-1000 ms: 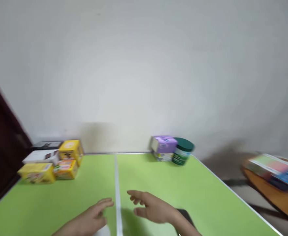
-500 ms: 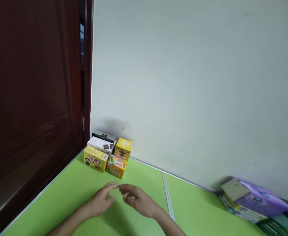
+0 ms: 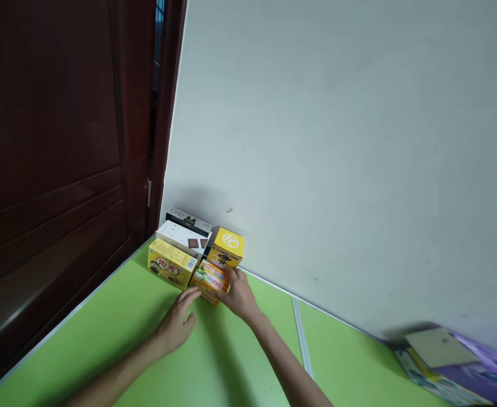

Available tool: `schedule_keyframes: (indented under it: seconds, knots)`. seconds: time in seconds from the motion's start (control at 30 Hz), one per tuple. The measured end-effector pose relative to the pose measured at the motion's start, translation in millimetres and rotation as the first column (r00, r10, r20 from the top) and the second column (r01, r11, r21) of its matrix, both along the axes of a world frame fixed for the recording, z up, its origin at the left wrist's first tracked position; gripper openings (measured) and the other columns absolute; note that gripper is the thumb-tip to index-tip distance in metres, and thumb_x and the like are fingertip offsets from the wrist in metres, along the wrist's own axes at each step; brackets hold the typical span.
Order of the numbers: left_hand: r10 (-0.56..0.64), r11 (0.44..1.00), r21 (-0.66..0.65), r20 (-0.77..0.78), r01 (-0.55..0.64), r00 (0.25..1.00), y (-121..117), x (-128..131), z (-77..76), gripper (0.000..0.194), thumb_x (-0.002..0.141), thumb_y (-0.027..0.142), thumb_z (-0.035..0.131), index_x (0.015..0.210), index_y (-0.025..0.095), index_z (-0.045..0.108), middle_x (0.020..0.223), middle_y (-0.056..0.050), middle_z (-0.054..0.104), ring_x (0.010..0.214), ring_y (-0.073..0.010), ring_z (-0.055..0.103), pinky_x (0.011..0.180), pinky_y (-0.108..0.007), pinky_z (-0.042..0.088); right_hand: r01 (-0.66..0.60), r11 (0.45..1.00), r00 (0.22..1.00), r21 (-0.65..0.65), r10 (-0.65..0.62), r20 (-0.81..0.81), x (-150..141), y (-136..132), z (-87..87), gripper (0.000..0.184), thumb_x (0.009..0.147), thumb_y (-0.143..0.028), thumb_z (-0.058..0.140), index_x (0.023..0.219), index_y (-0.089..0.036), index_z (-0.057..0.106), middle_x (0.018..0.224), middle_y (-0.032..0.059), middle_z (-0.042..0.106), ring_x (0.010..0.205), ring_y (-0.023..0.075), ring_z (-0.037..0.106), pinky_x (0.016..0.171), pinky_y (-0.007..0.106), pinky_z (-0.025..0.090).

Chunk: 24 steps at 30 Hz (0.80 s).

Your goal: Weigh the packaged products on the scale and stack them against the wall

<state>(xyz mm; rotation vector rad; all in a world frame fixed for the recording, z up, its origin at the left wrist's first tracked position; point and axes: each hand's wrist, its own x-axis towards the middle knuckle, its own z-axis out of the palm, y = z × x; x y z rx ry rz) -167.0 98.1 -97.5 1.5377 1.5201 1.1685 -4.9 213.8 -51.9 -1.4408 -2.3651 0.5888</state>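
My right hand (image 3: 240,294) is at the right end of a small orange food box (image 3: 208,274), thumb against its front and fingers around the far side. My left hand (image 3: 176,322) is open, its fingertips close to the front lower left of that box; whether they touch it I cannot tell. Left of the orange box stands a yellow snack box (image 3: 170,264). Behind it are a white box with brown squares (image 3: 181,234) and a grey-and-black box (image 3: 191,221). A yellow "COME ON" box (image 3: 228,246) stands behind the orange one.
The boxes stand in the corner of a green tabletop (image 3: 155,305) against a pale wall (image 3: 316,141). A dark red door (image 3: 53,113) borders the left. Purple and patterned packages (image 3: 456,367) lie at the lower right. A grey strip (image 3: 303,339) crosses the table.
Both hands have moved forward towards the boxes. The right hand has come onto the orange box and hides part of it. The view has shifted, moving the boxes slightly up and right in the picture.
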Motion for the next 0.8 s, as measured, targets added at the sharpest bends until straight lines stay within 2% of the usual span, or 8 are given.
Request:
schedule_keyframes:
  seconds: [0.1, 0.23, 0.3, 0.4, 0.5, 0.6, 0.7, 0.8]
  knots:
    - [0.014, 0.999, 0.030, 0.010, -0.014, 1.000, -8.1, -2.2, -3.0, 0.054, 0.071, 0.004, 0.042, 0.123, 0.017, 0.053, 0.134, -0.011, 0.049, 0.127, -0.0220, 0.042, 0.111, -0.042, 0.027, -0.003, 0.997, 1.000, -0.083, 0.002, -0.012, -0.3, -5.7, -2.3, 0.070, 0.055, -0.026, 0.075, 0.119, -0.014, 0.051, 0.111, 0.0159, 0.054, 0.109, 0.0343, 0.049, 0.094, 0.045, 0.042]
    - [0.027, 0.998, 0.060, 0.015, -0.028, 1.000, -17.6, -2.9, -0.6, 0.053, 0.075, 0.006, 0.042, 0.125, 0.020, 0.051, 0.133, -0.010, 0.050, 0.126, -0.0213, 0.042, 0.109, -0.041, 0.030, -0.006, 0.988, 0.996, -0.155, -0.008, -0.090, 12.6, -23.2, -7.5, 0.059, 0.062, -0.022, 0.067, 0.117, -0.012, 0.047, 0.108, 0.0138, 0.058, 0.097, 0.0265, 0.059, 0.086, 0.038, 0.049]
    - [0.020, 0.998, 0.054, 0.018, -0.021, 1.000, -23.0, -1.6, 6.2, 0.054, 0.077, 0.012, 0.045, 0.130, 0.021, 0.046, 0.138, -0.009, 0.045, 0.128, -0.0225, 0.040, 0.108, -0.042, 0.032, -0.006, 0.977, 0.984, -0.211, -0.032, -0.178, 30.3, -40.0, -2.1, 0.056, 0.064, -0.019, 0.063, 0.117, -0.012, 0.044, 0.109, 0.0131, 0.059, 0.097, 0.0244, 0.060, 0.079, 0.035, 0.052]
    - [-0.080, 0.996, -0.044, 0.034, 0.081, 0.996, -36.6, 6.9, 25.6, 0.071, 0.074, 0.020, 0.058, 0.140, 0.027, 0.032, 0.148, -0.007, 0.032, 0.129, -0.0257, 0.039, 0.105, -0.043, 0.034, -0.064, 0.943, 0.938, -0.326, -0.055, -0.342, 71.2, -83.1, 21.6, 0.056, 0.065, -0.017, 0.063, 0.117, -0.017, 0.043, 0.114, 0.0103, 0.057, 0.103, 0.0243, 0.058, 0.072, 0.032, 0.055]
    - [-0.315, 0.929, -0.183, 0.066, 0.322, 0.947, -57.5, 27.5, 49.6, 0.096, 0.065, 0.022, 0.070, 0.145, 0.030, 0.017, 0.147, -0.007, 0.036, 0.116, -0.0255, 0.051, 0.098, -0.040, 0.042, -0.120, 0.922, 0.918, -0.368, -0.039, -0.396, 116.0, -142.2, 54.2, 0.058, 0.064, -0.017, 0.066, 0.118, -0.021, 0.045, 0.117, 0.0074, 0.056, 0.106, 0.0235, 0.056, 0.080, 0.033, 0.054]
    - [-0.478, 0.846, -0.253, 0.034, 0.470, 0.878, -81.7, 56.9, 64.8, 0.093, 0.059, 0.025, 0.075, 0.141, 0.031, 0.030, 0.137, -0.006, 0.049, 0.101, -0.0230, 0.058, 0.091, -0.036, 0.047, -0.117, 0.912, 0.918, -0.393, -0.051, -0.393, 150.4, -195.6, 74.8, 0.059, 0.064, -0.016, 0.068, 0.119, -0.023, 0.046, 0.115, 0.0056, 0.056, 0.101, 0.0217, 0.058, 0.085, 0.034, 0.052]
    - [-0.508, 0.821, -0.294, 0.012, 0.489, 0.861, -107.1, 84.4, 64.3, 0.079, 0.059, 0.025, 0.075, 0.132, 0.026, 0.044, 0.130, -0.005, 0.054, 0.105, -0.0237, 0.057, 0.093, -0.034, 0.046, -0.080, 0.916, 0.913, -0.392, -0.091, -0.398, 172.6, -232.1, 72.7, 0.060, 0.065, -0.013, 0.066, 0.121, -0.024, 0.046, 0.115, 0.0055, 0.055, 0.101, 0.0206, 0.057, 0.085, 0.033, 0.051]
    - [-0.499, 0.807, -0.350, 0.027, 0.476, 0.866, -126.2, 100.9, 53.2, 0.077, 0.061, 0.022, 0.072, 0.132, 0.025, 0.041, 0.126, -0.007, 0.057, 0.108, -0.0237, 0.057, 0.093, -0.034, 0.046, -0.059, 0.926, 0.903, -0.372, -0.110, -0.415, 184.4, -251.3, 56.2, 0.065, 0.065, -0.010, 0.063, 0.125, -0.025, 0.044, 0.119, 0.0066, 0.053, 0.104, 0.0213, 0.056, 0.086, 0.033, 0.050]
